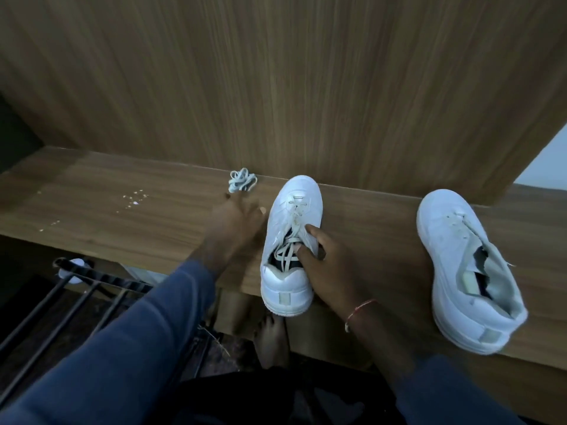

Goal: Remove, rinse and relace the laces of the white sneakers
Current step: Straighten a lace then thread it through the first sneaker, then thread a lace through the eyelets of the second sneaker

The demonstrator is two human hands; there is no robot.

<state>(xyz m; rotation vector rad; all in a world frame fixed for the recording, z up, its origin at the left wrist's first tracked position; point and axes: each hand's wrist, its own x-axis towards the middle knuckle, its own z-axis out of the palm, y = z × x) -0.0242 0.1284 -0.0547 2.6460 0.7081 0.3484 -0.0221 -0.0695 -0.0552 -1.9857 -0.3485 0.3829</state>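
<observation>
While the laced sneaker (291,210) stands on the wooden ledge (122,228), toe against the back panel (276,87) and heel jutting over the front edge, the right hand (328,262) grasps it from its right side. The fingers curl over the collar and one digit dips into the opening onto the crossed lace. This hand hides most of that flank. The left hand (233,225) reaches forward just left of the shoe, blurred, its fingers loosely spread and holding nothing (its tips stop just short of the lace bundle). That loose lace (242,180) lies balled up by the panel, near the sneaker's toe. A second sneaker (445,228) rests well to the right, tilted, with its tongue crumpled. Pale crumbs (135,199) dot the ledge's left part. Below it are a black rack (76,289) and a bare foot (271,338). A red thread (360,309) circles the right wrist, and a blue sleeve (138,332) covers the left arm.
</observation>
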